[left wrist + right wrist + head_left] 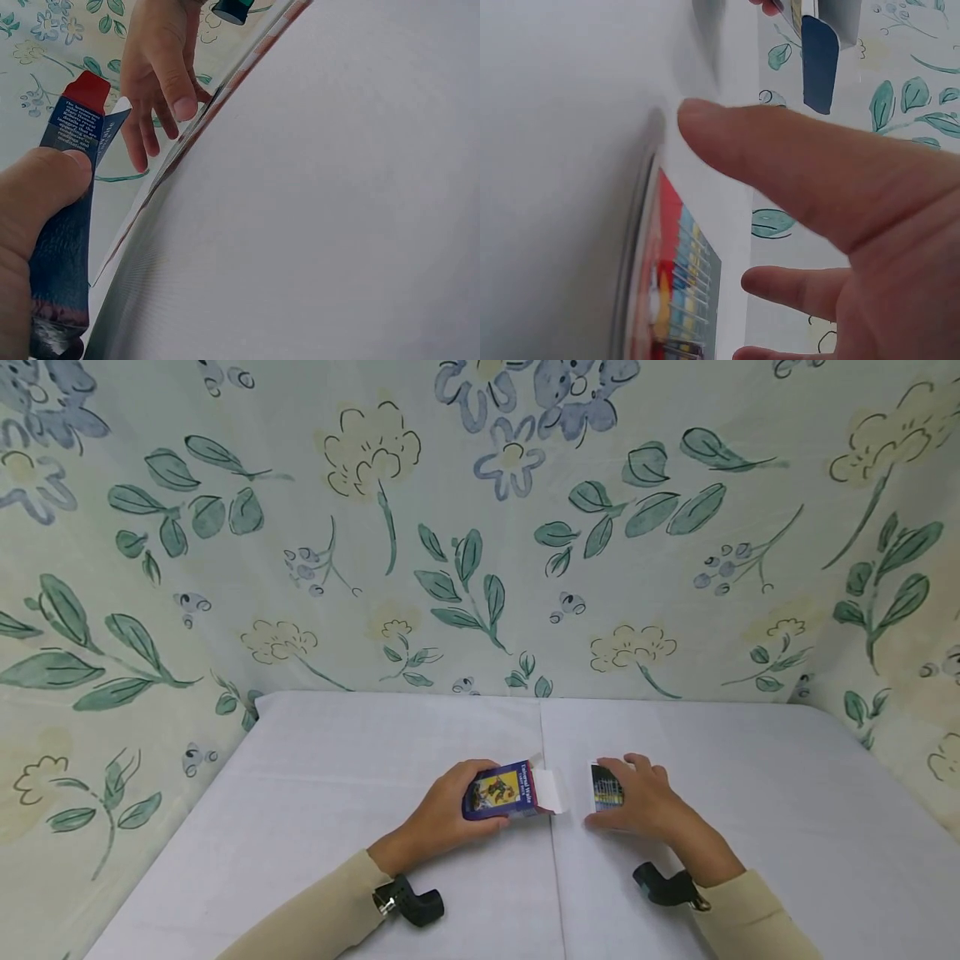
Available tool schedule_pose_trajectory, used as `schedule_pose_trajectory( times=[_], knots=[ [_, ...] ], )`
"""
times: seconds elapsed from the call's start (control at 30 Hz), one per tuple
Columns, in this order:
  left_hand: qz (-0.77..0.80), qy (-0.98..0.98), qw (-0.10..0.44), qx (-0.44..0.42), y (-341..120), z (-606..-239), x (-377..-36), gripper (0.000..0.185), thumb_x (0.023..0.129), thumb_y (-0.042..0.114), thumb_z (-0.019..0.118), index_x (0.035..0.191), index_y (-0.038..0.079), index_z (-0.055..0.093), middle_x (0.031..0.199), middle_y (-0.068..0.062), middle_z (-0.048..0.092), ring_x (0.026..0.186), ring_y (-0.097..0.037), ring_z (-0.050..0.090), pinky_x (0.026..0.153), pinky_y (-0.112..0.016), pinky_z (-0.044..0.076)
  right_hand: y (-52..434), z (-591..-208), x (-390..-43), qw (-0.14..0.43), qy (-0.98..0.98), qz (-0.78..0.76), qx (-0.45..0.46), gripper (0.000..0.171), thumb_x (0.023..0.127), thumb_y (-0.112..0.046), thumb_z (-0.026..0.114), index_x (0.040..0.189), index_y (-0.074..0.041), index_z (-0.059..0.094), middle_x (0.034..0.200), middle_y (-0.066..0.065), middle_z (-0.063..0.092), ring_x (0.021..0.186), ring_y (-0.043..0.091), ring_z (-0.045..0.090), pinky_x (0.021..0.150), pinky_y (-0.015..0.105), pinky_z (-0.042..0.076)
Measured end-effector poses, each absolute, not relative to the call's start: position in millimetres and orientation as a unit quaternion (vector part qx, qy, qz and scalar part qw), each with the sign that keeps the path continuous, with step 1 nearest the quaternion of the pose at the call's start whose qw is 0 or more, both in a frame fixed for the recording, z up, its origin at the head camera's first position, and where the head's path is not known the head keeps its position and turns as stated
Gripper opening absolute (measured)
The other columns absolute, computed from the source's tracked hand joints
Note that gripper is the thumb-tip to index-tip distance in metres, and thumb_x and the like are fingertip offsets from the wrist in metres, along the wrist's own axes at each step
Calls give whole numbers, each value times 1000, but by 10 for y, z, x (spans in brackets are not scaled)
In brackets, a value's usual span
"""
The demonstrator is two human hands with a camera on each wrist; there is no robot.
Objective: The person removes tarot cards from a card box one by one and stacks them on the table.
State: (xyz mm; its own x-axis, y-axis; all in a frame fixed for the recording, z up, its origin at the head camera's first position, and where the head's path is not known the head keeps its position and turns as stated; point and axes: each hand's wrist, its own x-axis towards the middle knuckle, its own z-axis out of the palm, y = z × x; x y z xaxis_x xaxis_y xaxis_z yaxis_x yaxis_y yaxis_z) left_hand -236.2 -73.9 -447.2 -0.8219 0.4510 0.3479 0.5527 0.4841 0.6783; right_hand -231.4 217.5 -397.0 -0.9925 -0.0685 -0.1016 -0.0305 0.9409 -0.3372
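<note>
My left hand (450, 806) grips a dark blue tarot card box (495, 792) with a yellow picture on its front. The box's end flap stands open toward the right, and its red inner flap shows in the left wrist view. To the right, a stack of tarot cards (606, 789) lies on the white cloth, its top card showing a row of upright swords. Around the stack is my right hand (648, 802), thumb on the near side, fingers over the far side. In the right wrist view, its thumb (780, 150) and fingers are spread, apart from the cards (686, 277).
A white cloth with a center crease covers the table (360, 743). Behind it hangs a floral curtain (480, 543), which also runs along both sides. A black wrist camera (416, 903) sits on the left sleeve, another camera (666, 885) on the right.
</note>
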Motion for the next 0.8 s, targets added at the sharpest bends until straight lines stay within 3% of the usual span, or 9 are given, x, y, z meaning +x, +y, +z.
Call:
schedule_pose_trajectory(
  times=[0.3, 0.8],
  knots=[
    [-413, -861, 61, -291, -732, -4467, -2363, 72, 79, 53, 73, 136, 20, 45, 125, 7, 53, 107, -7, 51, 92, -32, 47, 2184, -4022, -2320, 71, 983, -162, -53, 94, 63, -42, 87, 141, -10, 46, 148, 30, 26, 126, 53, 28, 78, 64, 48],
    [-413, -863, 60, -285, -731, -4463, -2356, 71, 79, 47, 76, 136, 19, 45, 125, 7, 53, 106, -7, 50, 91, -32, 47, 2195, -4002, -2322, 65, 980, -178, -67, 87, 65, -40, 87, 138, -11, 50, 144, 25, 38, 125, 51, 31, 82, 63, 47]
  ],
)
